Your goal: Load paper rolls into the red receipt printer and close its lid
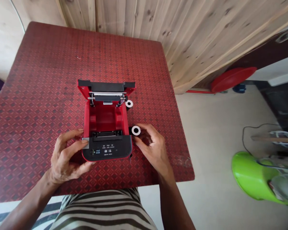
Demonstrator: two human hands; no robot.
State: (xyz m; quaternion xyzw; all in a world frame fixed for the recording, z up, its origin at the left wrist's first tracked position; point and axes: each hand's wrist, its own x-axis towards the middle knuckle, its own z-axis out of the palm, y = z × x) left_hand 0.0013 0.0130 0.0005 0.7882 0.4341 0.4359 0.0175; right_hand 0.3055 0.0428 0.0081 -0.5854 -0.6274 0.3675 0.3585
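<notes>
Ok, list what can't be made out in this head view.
All in the head view.
Panel labels on the printer: too small to read.
Printer's front left corner: covered by the left hand holding it.
Whether the right hand grips the paper roll or only touches it: its fingers hide the contact.
Green object: blurred, partly behind grey clutter.

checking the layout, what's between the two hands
The printer's black front panel, in the head view; left hand touches it, right hand a paper roll.
</notes>
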